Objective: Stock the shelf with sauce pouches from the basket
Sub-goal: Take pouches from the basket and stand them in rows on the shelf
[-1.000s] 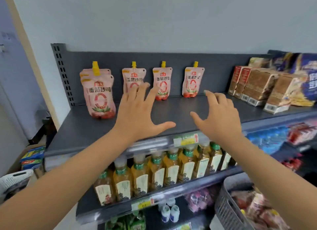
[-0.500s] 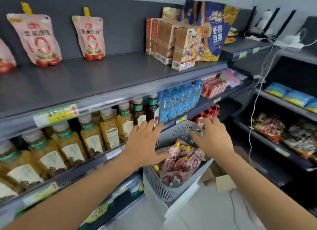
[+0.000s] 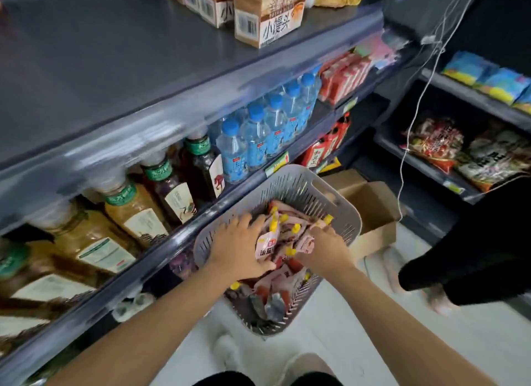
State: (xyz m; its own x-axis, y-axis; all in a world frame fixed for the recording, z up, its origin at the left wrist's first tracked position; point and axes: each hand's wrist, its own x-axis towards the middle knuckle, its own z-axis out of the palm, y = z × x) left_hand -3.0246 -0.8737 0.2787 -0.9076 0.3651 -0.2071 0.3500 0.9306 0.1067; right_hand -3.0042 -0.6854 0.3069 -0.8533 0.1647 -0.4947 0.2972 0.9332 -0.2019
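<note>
The grey slotted basket (image 3: 298, 184) stands on the floor below the shelves, full of pink sauce pouches (image 3: 287, 276) with yellow caps. Both my hands are down inside it. My left hand (image 3: 238, 249) rests on the pile's left side, fingers and thumb closed around a pink labelled pouch (image 3: 267, 242). My right hand (image 3: 323, 250) curls over a second pouch (image 3: 305, 243) just to its right. The dark top shelf (image 3: 115, 55) shows a bare stretch at upper left; no pouches on it are in view.
Brown cartons (image 3: 267, 14) stand on the top shelf. Tea bottles (image 3: 135, 213) and water bottles (image 3: 258, 132) fill the shelf beneath. An open cardboard box (image 3: 370, 207) sits behind the basket. A white cable (image 3: 413, 121) hangs at right, beside another person's dark clothing (image 3: 474, 242).
My view has swung from the top shelf down to the basket. Both hands dropped from above the shelf, past the basket rim, into the pile of pouches.
</note>
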